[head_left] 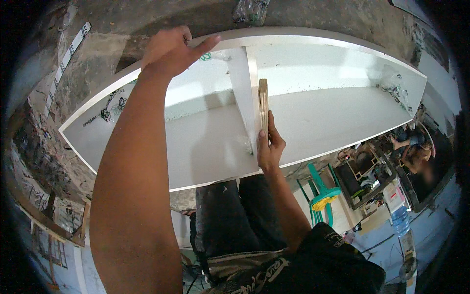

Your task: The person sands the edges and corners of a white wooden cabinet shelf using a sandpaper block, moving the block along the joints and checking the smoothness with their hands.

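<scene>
A long white cabinet carcass [303, 110] lies open side up in front of me, with an upright divider [243, 73] across its middle. At its far edge is my left hand [169, 49], thumb stretched along the rim and fingers bent over it, partly hidden. My right hand [270, 147] holds a small stack of narrow plywood strips [263, 98] upright by its lower end. The strips stand right beside the divider; whether they touch it, I cannot tell.
Clear printed plastic wrap [394, 90] clings to the cabinet's corners. A green plastic stool [320, 188] with something yellow on it stands at the lower right. Beyond it, another person [416, 157] sits among clutter. A white strip [68, 56] lies on the concrete floor at left.
</scene>
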Action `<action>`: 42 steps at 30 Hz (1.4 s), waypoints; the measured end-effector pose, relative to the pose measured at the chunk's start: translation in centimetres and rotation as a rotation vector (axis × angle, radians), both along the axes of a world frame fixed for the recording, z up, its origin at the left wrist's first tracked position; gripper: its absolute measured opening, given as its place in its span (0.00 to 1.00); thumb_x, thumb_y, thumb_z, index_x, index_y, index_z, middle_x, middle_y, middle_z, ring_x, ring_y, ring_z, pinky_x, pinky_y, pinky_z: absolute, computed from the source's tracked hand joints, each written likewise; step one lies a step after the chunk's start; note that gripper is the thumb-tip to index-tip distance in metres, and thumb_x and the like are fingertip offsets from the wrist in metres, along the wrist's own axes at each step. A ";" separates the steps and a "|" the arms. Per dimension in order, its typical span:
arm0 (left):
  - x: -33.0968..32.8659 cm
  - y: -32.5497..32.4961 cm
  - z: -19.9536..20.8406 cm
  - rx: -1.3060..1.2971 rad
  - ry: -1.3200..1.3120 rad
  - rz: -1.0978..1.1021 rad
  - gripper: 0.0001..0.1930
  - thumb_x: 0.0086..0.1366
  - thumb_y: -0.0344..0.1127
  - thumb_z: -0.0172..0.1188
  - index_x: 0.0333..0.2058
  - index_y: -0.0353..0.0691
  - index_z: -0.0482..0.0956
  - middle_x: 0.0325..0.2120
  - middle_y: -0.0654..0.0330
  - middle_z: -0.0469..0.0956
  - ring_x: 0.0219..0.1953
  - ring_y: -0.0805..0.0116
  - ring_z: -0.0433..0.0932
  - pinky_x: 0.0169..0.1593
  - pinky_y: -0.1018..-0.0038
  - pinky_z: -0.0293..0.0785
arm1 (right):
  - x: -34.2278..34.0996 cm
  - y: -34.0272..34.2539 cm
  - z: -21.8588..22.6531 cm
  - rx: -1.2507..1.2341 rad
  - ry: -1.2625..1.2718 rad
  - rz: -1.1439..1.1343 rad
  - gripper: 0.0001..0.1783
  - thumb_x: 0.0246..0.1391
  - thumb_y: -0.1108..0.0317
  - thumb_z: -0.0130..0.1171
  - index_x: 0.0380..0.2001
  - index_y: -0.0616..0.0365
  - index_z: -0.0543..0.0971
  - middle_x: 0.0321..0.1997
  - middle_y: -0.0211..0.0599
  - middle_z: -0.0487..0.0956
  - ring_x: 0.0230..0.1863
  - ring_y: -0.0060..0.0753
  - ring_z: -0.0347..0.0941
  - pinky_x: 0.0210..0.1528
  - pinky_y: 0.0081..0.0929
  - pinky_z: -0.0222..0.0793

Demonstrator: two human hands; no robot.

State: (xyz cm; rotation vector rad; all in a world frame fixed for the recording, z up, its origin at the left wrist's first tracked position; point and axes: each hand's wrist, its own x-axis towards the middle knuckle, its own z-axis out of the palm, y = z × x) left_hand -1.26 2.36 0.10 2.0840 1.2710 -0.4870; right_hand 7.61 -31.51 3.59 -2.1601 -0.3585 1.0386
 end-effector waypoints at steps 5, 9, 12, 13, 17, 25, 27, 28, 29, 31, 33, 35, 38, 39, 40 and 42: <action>0.4 0.2 0.0 0.001 0.028 -0.028 0.43 0.53 0.80 0.55 0.38 0.40 0.84 0.25 0.51 0.83 0.33 0.56 0.84 0.44 0.60 0.78 | 0.7 0.1 -0.6 -0.057 0.093 -0.068 0.31 0.64 0.65 0.52 0.68 0.63 0.66 0.67 0.54 0.71 0.68 0.44 0.67 0.69 0.41 0.59; -0.2 -0.4 -0.2 0.027 -0.001 -0.015 0.43 0.53 0.82 0.54 0.36 0.40 0.84 0.26 0.51 0.83 0.34 0.56 0.84 0.45 0.60 0.78 | -0.3 -1.1 0.3 0.024 -0.029 0.017 0.31 0.64 0.63 0.53 0.68 0.64 0.66 0.66 0.52 0.73 0.65 0.39 0.68 0.68 0.37 0.60; 0.6 -0.4 -0.4 0.019 -0.017 0.010 0.47 0.50 0.85 0.52 0.36 0.39 0.85 0.30 0.51 0.84 0.38 0.53 0.85 0.47 0.60 0.79 | 1.0 -0.4 -2.0 0.044 -0.009 -0.061 0.34 0.63 0.60 0.57 0.69 0.61 0.65 0.58 0.51 0.79 0.52 0.30 0.75 0.55 0.29 0.72; 0.5 0.2 -0.3 0.010 0.000 0.004 0.46 0.50 0.85 0.53 0.36 0.39 0.85 0.30 0.51 0.84 0.38 0.53 0.85 0.47 0.61 0.79 | 1.2 0.1 -2.5 0.039 0.047 -0.107 0.34 0.63 0.61 0.57 0.69 0.61 0.65 0.58 0.51 0.78 0.53 0.30 0.75 0.55 0.29 0.72; -0.1 0.1 -0.2 0.066 -0.011 -0.009 0.40 0.53 0.80 0.58 0.34 0.41 0.84 0.25 0.54 0.82 0.32 0.60 0.83 0.42 0.63 0.78 | 0.3 0.2 0.0 0.093 0.108 -0.142 0.32 0.62 0.66 0.53 0.68 0.66 0.65 0.66 0.53 0.72 0.67 0.37 0.66 0.68 0.32 0.60; 0.1 -0.1 -0.3 0.073 -0.050 0.005 0.40 0.53 0.80 0.58 0.31 0.41 0.82 0.21 0.56 0.80 0.28 0.62 0.81 0.39 0.65 0.77 | 2.0 4.6 -1.5 0.086 0.057 -0.095 0.36 0.62 0.58 0.59 0.68 0.65 0.65 0.56 0.56 0.79 0.56 0.36 0.75 0.57 0.31 0.71; -0.5 0.1 -0.4 0.070 -0.049 0.009 0.40 0.53 0.79 0.58 0.31 0.40 0.82 0.19 0.57 0.79 0.25 0.64 0.80 0.37 0.65 0.77 | 1.1 4.7 -0.4 0.037 -0.038 -0.004 0.36 0.62 0.56 0.58 0.68 0.63 0.65 0.54 0.56 0.80 0.54 0.36 0.77 0.56 0.31 0.72; -0.5 -0.1 -0.5 0.051 -0.067 0.026 0.40 0.53 0.79 0.58 0.31 0.40 0.82 0.18 0.58 0.78 0.23 0.65 0.79 0.37 0.65 0.77 | 0.6 4.6 -0.1 0.074 -0.090 0.015 0.36 0.63 0.55 0.58 0.68 0.63 0.65 0.54 0.55 0.80 0.53 0.36 0.77 0.55 0.31 0.72; -0.5 -0.3 -0.6 0.033 -0.085 0.044 0.40 0.53 0.79 0.59 0.31 0.40 0.82 0.16 0.59 0.78 0.22 0.65 0.79 0.36 0.66 0.77 | 0.4 4.8 0.0 0.110 -0.142 0.034 0.36 0.63 0.55 0.58 0.69 0.62 0.65 0.53 0.55 0.80 0.52 0.37 0.78 0.55 0.32 0.72; -0.3 -0.6 -0.8 0.067 -0.076 0.046 0.39 0.53 0.79 0.59 0.31 0.40 0.82 0.15 0.60 0.77 0.19 0.66 0.78 0.35 0.66 0.77 | 1.4 5.8 -0.6 0.029 -0.107 0.027 0.35 0.64 0.55 0.57 0.69 0.61 0.65 0.54 0.56 0.80 0.54 0.39 0.78 0.55 0.32 0.72; 0.5 -0.7 -1.0 0.084 -0.089 0.036 0.39 0.53 0.79 0.58 0.31 0.40 0.82 0.14 0.60 0.77 0.19 0.66 0.78 0.35 0.66 0.77 | 3.0 7.3 -1.2 -0.036 -0.037 -0.028 0.35 0.64 0.54 0.57 0.69 0.60 0.65 0.53 0.56 0.80 0.54 0.38 0.78 0.55 0.31 0.72; -0.3 -0.3 -0.8 0.099 -0.095 0.027 0.40 0.53 0.79 0.58 0.32 0.40 0.82 0.14 0.60 0.77 0.19 0.66 0.78 0.35 0.66 0.77 | 2.5 8.0 -0.9 0.028 0.017 -0.060 0.31 0.66 0.60 0.55 0.68 0.62 0.66 0.59 0.57 0.77 0.58 0.36 0.74 0.60 0.30 0.68; -0.7 -0.7 -0.5 0.147 -0.106 0.012 0.39 0.54 0.79 0.57 0.31 0.40 0.82 0.16 0.59 0.78 0.21 0.66 0.80 0.36 0.66 0.78 | 2.0 7.8 -0.5 0.046 -0.064 0.012 0.35 0.65 0.54 0.57 0.69 0.61 0.64 0.51 0.58 0.81 0.50 0.36 0.79 0.53 0.29 0.73; -0.5 -0.6 -0.5 0.126 -0.065 -0.004 0.39 0.55 0.79 0.57 0.31 0.40 0.82 0.17 0.58 0.79 0.22 0.65 0.80 0.37 0.66 0.78 | 2.2 8.1 -0.5 0.014 -0.074 0.020 0.36 0.65 0.54 0.57 0.69 0.62 0.64 0.51 0.58 0.81 0.50 0.35 0.79 0.53 0.29 0.73; 0.1 -0.5 -0.2 0.102 -0.030 -0.021 0.39 0.55 0.78 0.57 0.31 0.40 0.82 0.18 0.57 0.79 0.24 0.65 0.81 0.37 0.65 0.78 | 2.5 8.3 -0.4 -0.022 -0.090 0.027 0.36 0.65 0.54 0.57 0.69 0.63 0.64 0.51 0.57 0.82 0.50 0.35 0.79 0.53 0.28 0.73; 0.8 -0.5 0.1 0.050 -0.006 -0.022 0.39 0.55 0.78 0.56 0.31 0.40 0.83 0.20 0.56 0.81 0.26 0.63 0.82 0.39 0.65 0.78 | 3.2 8.1 -1.3 -0.028 -0.015 -0.023 0.36 0.65 0.53 0.57 0.69 0.64 0.65 0.51 0.57 0.82 0.51 0.34 0.79 0.53 0.27 0.72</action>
